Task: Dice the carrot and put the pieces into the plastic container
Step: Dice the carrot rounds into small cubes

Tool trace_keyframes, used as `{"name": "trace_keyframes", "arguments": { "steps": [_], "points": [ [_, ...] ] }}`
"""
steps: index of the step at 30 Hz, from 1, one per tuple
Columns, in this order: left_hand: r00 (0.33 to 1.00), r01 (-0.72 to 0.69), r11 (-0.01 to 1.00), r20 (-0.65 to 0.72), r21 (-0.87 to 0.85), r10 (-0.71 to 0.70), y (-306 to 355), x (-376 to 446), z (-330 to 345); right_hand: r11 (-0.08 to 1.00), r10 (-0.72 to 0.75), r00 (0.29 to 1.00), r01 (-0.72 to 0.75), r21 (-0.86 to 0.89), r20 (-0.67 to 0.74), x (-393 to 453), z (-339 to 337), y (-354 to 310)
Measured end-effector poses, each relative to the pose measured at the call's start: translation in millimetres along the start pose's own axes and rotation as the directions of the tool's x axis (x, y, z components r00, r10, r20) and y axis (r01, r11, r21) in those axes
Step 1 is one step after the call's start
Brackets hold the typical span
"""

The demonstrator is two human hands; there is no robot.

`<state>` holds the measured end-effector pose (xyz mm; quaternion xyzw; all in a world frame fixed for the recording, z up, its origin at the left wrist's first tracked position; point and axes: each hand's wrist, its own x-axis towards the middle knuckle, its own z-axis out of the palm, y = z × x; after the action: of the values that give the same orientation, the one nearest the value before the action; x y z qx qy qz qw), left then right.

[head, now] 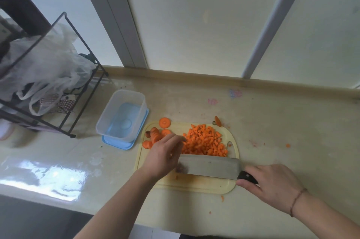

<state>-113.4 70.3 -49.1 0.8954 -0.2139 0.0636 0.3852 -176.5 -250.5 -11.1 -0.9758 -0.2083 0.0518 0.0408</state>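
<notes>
The fingers (178, 138) of the left hand (163, 156) lie nearly straight and close together, stretched toward the left edge of the heap of diced carrot (204, 141); whether their tips touch the pieces is hard to tell, and they hold nothing. The fingers of the right hand (272, 184) are curled round the black handle (247, 177) of a broad cleaver (210, 166), the thumb lying along the near side of the handle. The blade lies tilted across the cutting board (194, 185), its far edge against the near side of the heap, and its left end passes under the left hand. A thin cord bracelet (297, 200) circles the right wrist.

The heap covers the far right part of the board. On the far left corner lie uncut carrot chunks (154, 135) and two round slices (165, 122), one of them half off the board edge. A carrot end (217, 121) sits on the table (282, 122) just beyond the board, and small orange scraps are scattered to the right and near the front edge.

The plastic container (121, 114) stands just left of the board on its blue lid (118, 142), with no carrot visible inside. Further left stands a black wire rack (64, 75) holding a white plastic bag (44, 63).
</notes>
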Motion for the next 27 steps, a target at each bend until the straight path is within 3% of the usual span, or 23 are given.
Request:
{"name": "trace_keyframes", "arguments": {
  "steps": [4, 8, 14, 27],
  "points": [
    [0.992, -0.114, 0.993, -0.05, 0.002, 0.114, -9.5, -48.1, -2.4, 0.988, 0.141, 0.988, -0.136, 0.071, -0.069, -17.5, 13.5, 13.9],
    [0.954, -0.259, 0.961, 0.184, 0.095, 0.239, -20.7, -70.0, 14.8, 0.95, 0.268, 0.959, -0.248, 0.189, -0.094, -27.8, 14.8, 23.6],
    [0.901, -0.357, 0.925, 0.311, 0.13, 0.304, -23.2, -71.5, 24.2, 0.939, 0.296, 0.954, -0.281, 0.2, -0.046, -22.9, 5.1, 19.8],
    [0.864, -0.407, 0.905, 0.375, 0.129, 0.335, -16.9, -74.3, 14.1, 0.935, 0.305, 0.952, -0.301, 0.186, 0.005, -26.5, 4.9, 6.2]
  ]
}}
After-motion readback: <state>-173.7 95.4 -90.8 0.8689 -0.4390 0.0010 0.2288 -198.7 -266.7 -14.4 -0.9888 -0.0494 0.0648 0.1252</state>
